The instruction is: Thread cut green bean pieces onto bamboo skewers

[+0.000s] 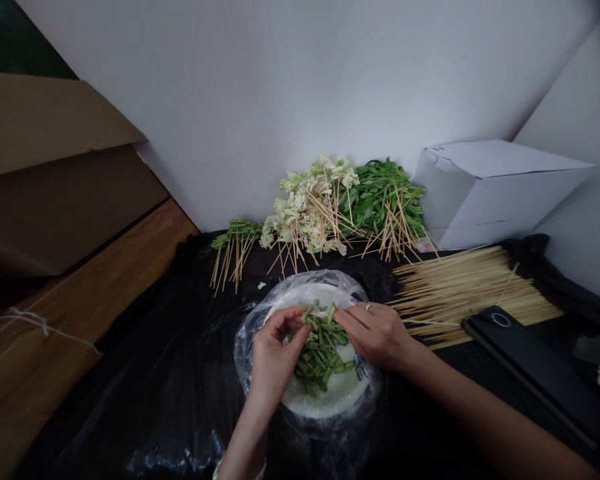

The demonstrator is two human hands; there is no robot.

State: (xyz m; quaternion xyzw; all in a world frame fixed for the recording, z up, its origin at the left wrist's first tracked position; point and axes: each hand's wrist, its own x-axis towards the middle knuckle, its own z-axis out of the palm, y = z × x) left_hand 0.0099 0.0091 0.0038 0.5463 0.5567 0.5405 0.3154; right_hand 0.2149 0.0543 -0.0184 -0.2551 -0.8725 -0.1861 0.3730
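My left hand [280,347] is closed, with thumb and fingers pinching a piece of green bean over the plate. Across from it, my right hand [375,330] pinches another green bean piece at its fingertips. A thin pale stick seems to show between the two hands; its ends are hidden. Below them, cut green beans [320,363] lie heaped on a white plate [307,407] with blue marks. Clear plastic film [245,347] wraps the plate and bunches around its rim.
Bamboo skewers [460,287] lie in a wide pile at right, beside a dark phone [530,367]. Behind the plate are skewered green beans [243,230], pale cabbage-like pieces [300,207] and leafy greens [385,190]. A white box [500,193] and cardboard box [55,200] flank the black plastic sheet [155,373].
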